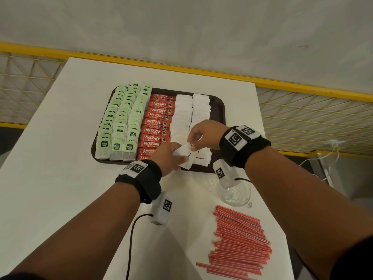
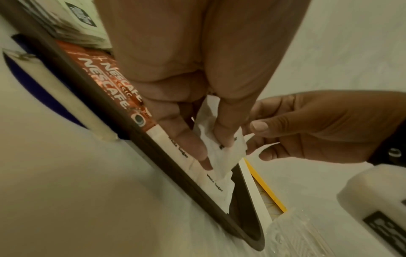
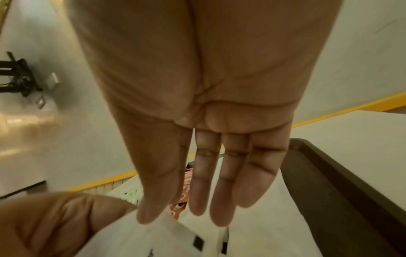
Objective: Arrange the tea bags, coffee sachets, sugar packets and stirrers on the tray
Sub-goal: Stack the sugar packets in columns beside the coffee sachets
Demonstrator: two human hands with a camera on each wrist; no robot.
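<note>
A brown tray (image 1: 219, 110) carries green tea bags (image 1: 121, 122) on its left, red coffee sachets (image 1: 157, 122) in the middle and rows of white sugar packets (image 1: 189, 110) on the right. At the tray's near edge my left hand (image 1: 171, 156) grips a small bunch of sugar packets (image 1: 184, 153), seen close in the left wrist view (image 2: 222, 156). My right hand (image 1: 201, 136) meets that bunch from the right, thumb and fingers pinching the edge of one packet (image 2: 263, 146). Red stirrers (image 1: 240, 241) lie heaped on the table, off the tray.
A clear glass mug (image 1: 235, 195) stands between the tray and the stirrers. The white table (image 1: 60, 178) ends just right of the stirrers. A yellow rail with wire mesh (image 1: 302, 110) runs behind the table.
</note>
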